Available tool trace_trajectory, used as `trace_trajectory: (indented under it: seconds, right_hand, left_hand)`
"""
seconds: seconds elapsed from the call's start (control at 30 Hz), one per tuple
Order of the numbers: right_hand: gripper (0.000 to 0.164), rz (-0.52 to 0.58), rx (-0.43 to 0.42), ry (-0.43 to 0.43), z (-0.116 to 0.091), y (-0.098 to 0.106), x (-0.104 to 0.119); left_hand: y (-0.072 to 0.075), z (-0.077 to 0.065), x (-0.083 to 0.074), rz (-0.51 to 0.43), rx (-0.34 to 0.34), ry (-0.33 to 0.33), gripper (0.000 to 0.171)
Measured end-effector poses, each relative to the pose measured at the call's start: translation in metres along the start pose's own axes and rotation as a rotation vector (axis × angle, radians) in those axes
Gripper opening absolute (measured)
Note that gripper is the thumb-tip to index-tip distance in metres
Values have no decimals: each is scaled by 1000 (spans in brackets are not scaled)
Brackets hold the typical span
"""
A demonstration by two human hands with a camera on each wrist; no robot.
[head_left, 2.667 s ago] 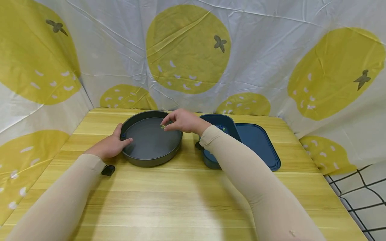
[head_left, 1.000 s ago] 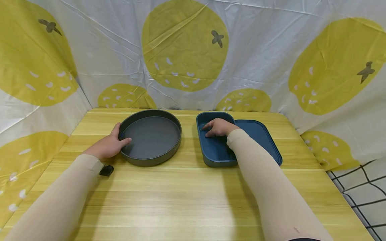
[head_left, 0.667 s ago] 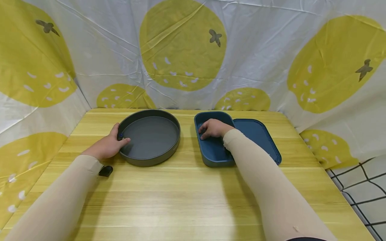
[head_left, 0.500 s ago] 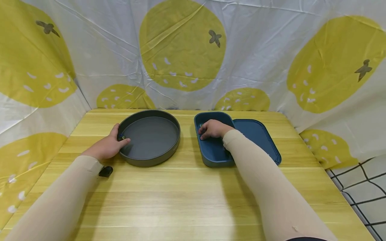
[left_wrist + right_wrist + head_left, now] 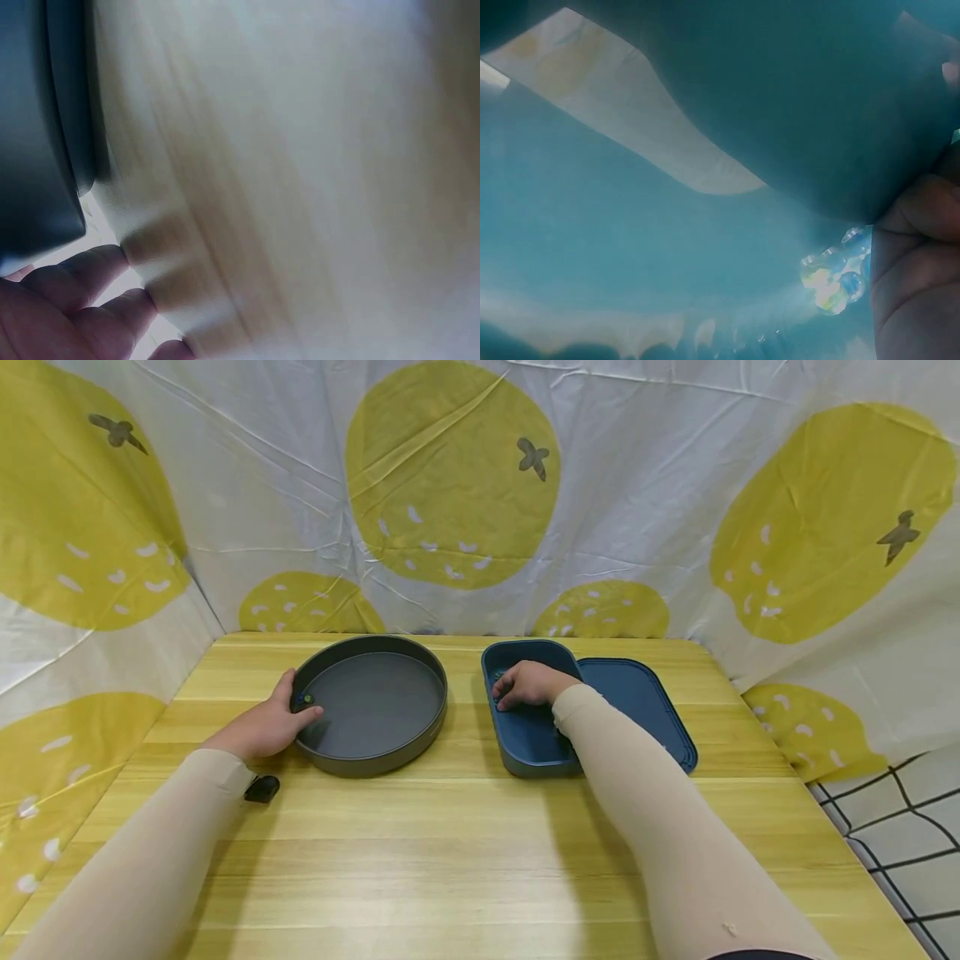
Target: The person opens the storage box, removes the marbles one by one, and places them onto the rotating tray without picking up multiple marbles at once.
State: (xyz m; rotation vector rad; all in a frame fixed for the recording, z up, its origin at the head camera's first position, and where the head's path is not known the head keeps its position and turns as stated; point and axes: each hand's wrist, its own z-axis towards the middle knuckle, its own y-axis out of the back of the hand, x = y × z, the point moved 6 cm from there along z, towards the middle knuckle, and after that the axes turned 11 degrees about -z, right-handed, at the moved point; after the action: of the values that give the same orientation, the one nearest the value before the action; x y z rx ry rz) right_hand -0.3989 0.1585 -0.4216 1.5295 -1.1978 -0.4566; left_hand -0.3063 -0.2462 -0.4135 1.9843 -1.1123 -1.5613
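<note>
The yellow wooden tabletop [image 5: 465,852] was viewed forward and downward from the head, at a remove. From the left wrist, part of the round dark-grey pan [image 5: 375,710] was faced very closely; from the right wrist, the rectangular dark-blue container [image 5: 538,742] was looked into at close range. Both were shared with the head view.

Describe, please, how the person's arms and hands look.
The left sleeve and right sleeve are beige, close-fitting and wrist-length; the right bears a small pale mark. The left hand and right hand wear no gloves; a small black object shows beside the left one.
</note>
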Motion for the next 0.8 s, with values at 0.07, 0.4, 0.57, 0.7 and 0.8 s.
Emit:
trace_trajectory:
  seconds: [0.07,0.4,0.57,0.7,0.8]
  right_hand:
    - [26,0,-1,-5,0,0,0]
    - [26,34,-4,-14,2,-2,-3]
    - [27,73,-19,-18,0,1,-8]
    - [25,94,-45,-15,-5,8,-8]
    - [25,108,-66,-13,-8,14,-7]
  left_hand:
    - [0,0,0,-2,-1,-1,105]
    - [0,-2,2,19,-5,0,105]
    - [-1,-2,1,17,-8,-3,105]
    - [-1,-2,0,9,-6,-2,105]
    - [0,-2,-1,6,-5,-3,104]
